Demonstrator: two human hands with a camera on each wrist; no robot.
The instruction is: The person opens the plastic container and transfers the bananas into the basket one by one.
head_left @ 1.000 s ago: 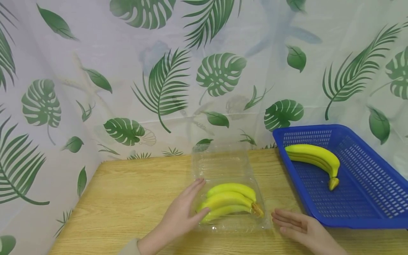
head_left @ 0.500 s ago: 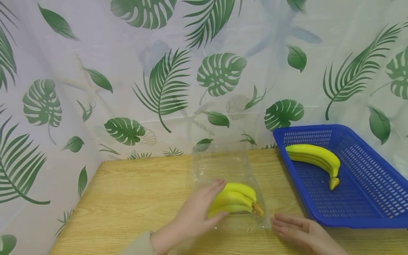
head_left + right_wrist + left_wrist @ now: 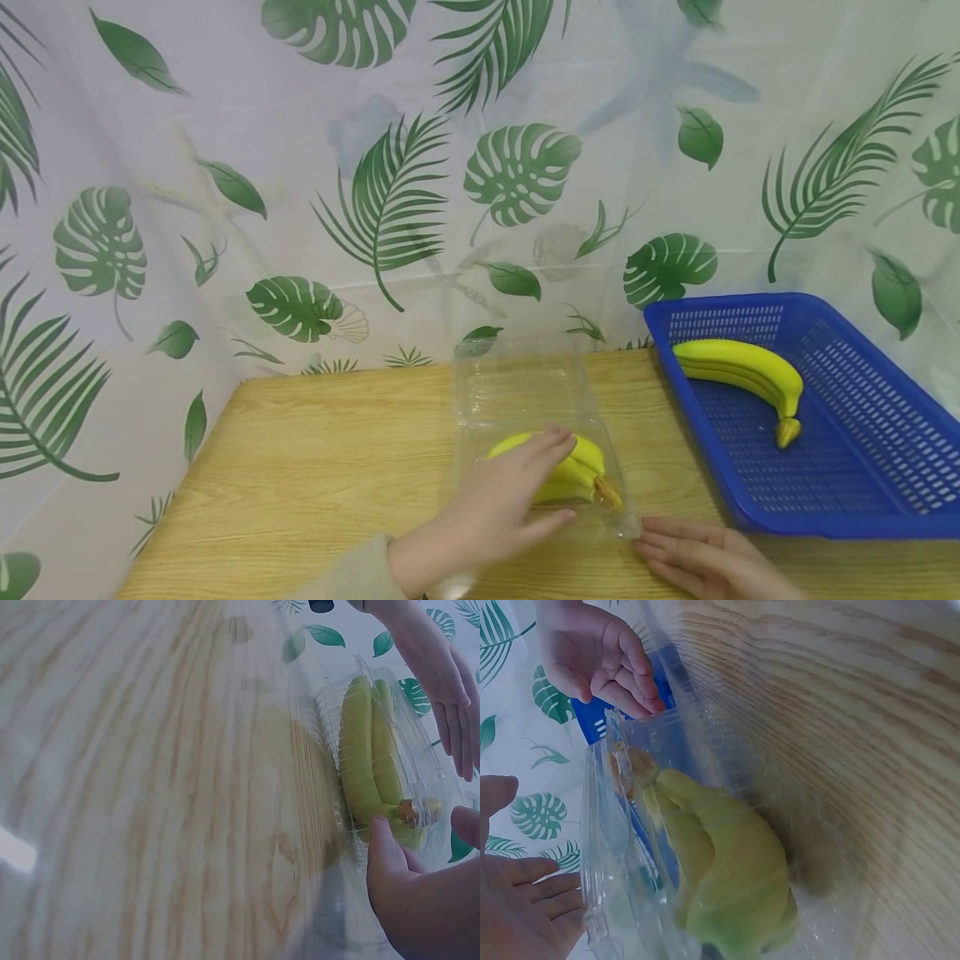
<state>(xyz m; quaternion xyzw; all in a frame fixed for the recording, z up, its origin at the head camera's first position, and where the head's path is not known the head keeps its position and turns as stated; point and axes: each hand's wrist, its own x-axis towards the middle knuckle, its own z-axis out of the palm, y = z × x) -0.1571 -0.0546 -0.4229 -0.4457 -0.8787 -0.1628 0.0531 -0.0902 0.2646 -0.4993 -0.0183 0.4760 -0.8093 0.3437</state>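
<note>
A clear plastic clamshell box point(image 3: 517, 387) lies on the table with its lid tipped back toward the wall. Inside sits a bunch of yellow bananas point(image 3: 577, 477), brown stem end pointing right. My left hand point(image 3: 506, 500) is over the front of the box, fingers extended, hiding part of the fruit. Low at the box's front right corner is my right hand point(image 3: 701, 550), its fingertips right at the plastic and its fingers nearly straight. In the left wrist view the right hand point(image 3: 607, 664) shows a palm with nothing in it.
A blue perforated basket point(image 3: 832, 523) stands to the right, holding another banana bunch point(image 3: 750, 367). Behind the wood-grain table point(image 3: 322, 467) rises a leaf-printed sheet point(image 3: 420, 250).
My left hand has moved right across the bananas, from the box's left side to over its middle. My right hand has shifted slightly lower at the corner. Box and basket stay put.
</note>
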